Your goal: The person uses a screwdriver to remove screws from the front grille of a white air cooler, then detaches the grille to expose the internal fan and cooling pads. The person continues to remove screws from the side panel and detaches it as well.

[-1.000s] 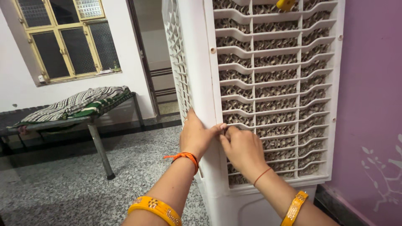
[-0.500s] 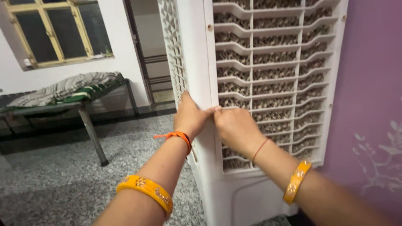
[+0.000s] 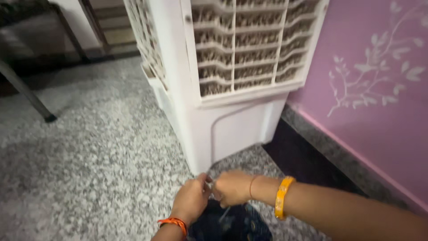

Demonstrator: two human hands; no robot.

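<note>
Left hand: the left hand (image 3: 192, 201) is seen low in the view, at about 6 o'clock, with its fingers curled inward toward the other hand; an orange thread band (image 3: 172, 221) is worn at its wrist.
Right hand: the right hand (image 3: 232, 187) is closed into a loose fist just beside the left, touching or nearly touching it; a yellow bangle (image 3: 282, 197) is worn on the forearm.
Grip: something thin and pale, perhaps a wire or tie (image 3: 213, 186), appears to be pinched between the two hands, but motion blur leaves it uncertain what is held or by which hand.
Cooler: a white air cooler (image 3: 223, 67) with slatted side grilles stands at 12 o'clock from the hands, its long axis upright; its bottom corner is nearest them.
Nearer hand: the right hand lies slightly closer to the cooler's base than the left.
Below the hands: a dark blue cloth (image 3: 232, 225) is seen at 6 o'clock, under both wrists.
Surroundings: a speckled grey floor (image 3: 89, 169) spreads to 9 o'clock; a pink wall (image 3: 379, 111) with a pale branch pattern rises at 3 o'clock; a metal leg (image 3: 26, 96) is seen at 10 o'clock.
</note>
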